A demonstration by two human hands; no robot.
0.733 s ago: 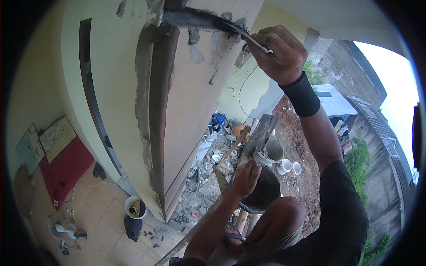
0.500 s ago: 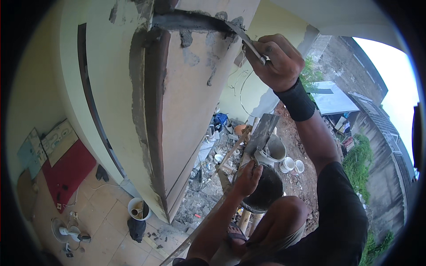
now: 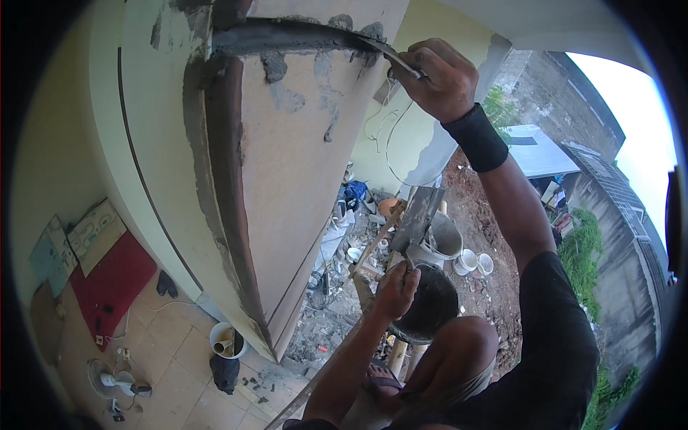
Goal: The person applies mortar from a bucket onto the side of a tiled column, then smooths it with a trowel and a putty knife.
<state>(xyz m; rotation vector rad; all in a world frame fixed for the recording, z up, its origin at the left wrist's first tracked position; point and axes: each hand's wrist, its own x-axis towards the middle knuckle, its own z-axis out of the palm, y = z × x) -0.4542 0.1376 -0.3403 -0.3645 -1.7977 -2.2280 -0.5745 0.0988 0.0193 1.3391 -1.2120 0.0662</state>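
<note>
My right hand (image 3: pixel 441 82) is closed on a thin flat metal blade (image 3: pixel 390 54), its tip at the right part of a groove (image 3: pixel 294 36) filled with dark grey mortar. The groove crosses the top of a pale pillar face (image 3: pixel 294 165), which carries grey smears and a darker strip down its left edge. Lower down, my left hand (image 3: pixel 396 292) grips the handle of a large steel trowel (image 3: pixel 418 218), its grey-smeared blade pointing up above a black bucket (image 3: pixel 433 304).
My bent knee (image 3: pixel 469 340) is below, among wooden poles (image 3: pixel 398 357). Rubble (image 3: pixel 322 333), white pails (image 3: pixel 466 259) and grey buckets lie on the ground below. Indoors at left are a tiled floor (image 3: pixel 172 358), red mat (image 3: pixel 107 287), fan (image 3: pixel 115 380) and bucket (image 3: pixel 228 338). A weathered wall (image 3: pixel 616 287) stands outside right.
The pillar and groove have shifted left in the view as my head moved. My right hand and its blade have moved slightly up and left in the picture, still at the groove.
</note>
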